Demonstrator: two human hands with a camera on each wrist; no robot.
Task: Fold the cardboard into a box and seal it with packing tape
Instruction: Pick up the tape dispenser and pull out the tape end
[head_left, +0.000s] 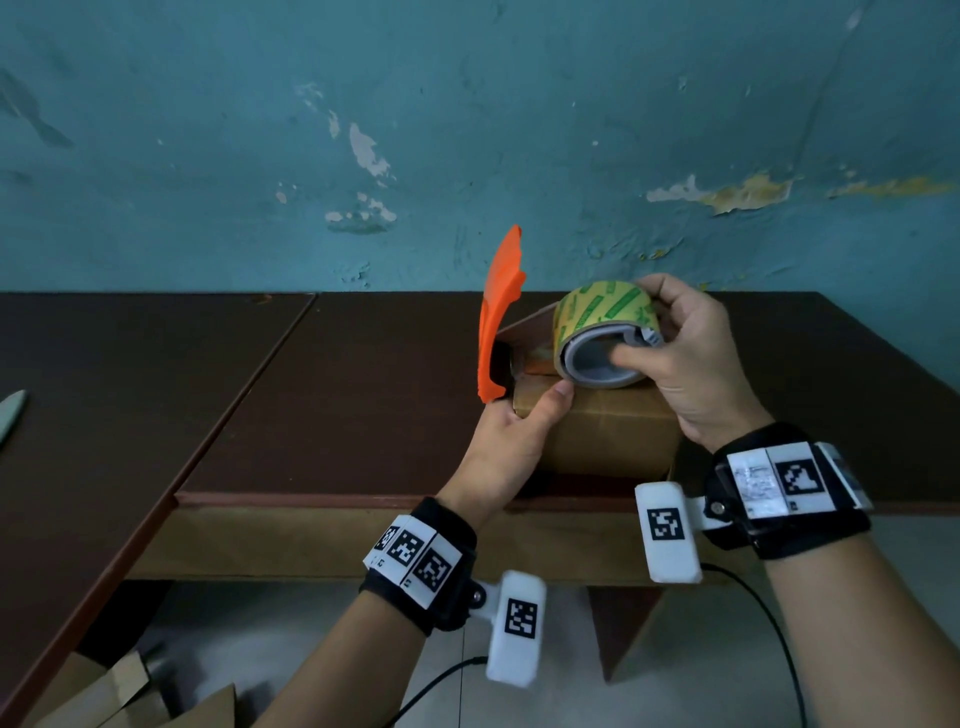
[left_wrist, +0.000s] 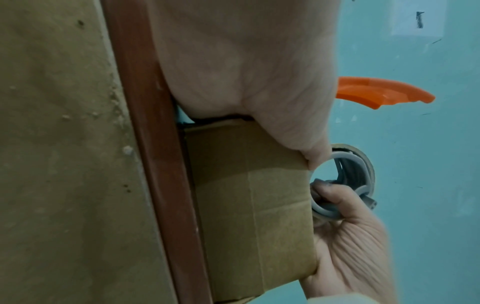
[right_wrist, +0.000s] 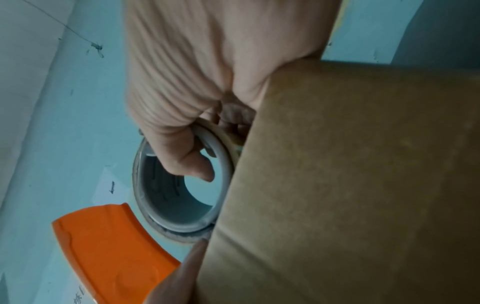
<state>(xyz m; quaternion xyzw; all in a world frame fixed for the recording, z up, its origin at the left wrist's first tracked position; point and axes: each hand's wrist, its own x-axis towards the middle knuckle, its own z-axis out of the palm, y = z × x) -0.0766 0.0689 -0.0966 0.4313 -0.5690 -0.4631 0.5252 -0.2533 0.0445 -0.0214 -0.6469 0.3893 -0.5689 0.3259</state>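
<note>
A small brown cardboard box (head_left: 608, 436) sits at the front edge of the dark brown table (head_left: 363, 395). On its top rests a tape roll (head_left: 602, 322) with green print and a grey core, mounted on a dispenser with an upright orange guard (head_left: 500, 317). My right hand (head_left: 675, 358) grips the roll, thumb inside the core and fingers over the top. My left hand (head_left: 519, 426) grips the box's left end, thumb on the top front edge below the roll; its fingers are hidden behind the guard. The wrist views show the box (left_wrist: 249, 205) (right_wrist: 350, 185), the core (left_wrist: 348, 181) (right_wrist: 179, 197) and the guard (left_wrist: 376, 92) (right_wrist: 109, 246).
A pale blade-like object (head_left: 10, 415) lies at the far left edge of the adjoining table. Loose cardboard pieces (head_left: 130, 696) lie on the floor at lower left. A peeling blue wall (head_left: 467, 130) stands right behind the table. Cables hang from both wrist cameras.
</note>
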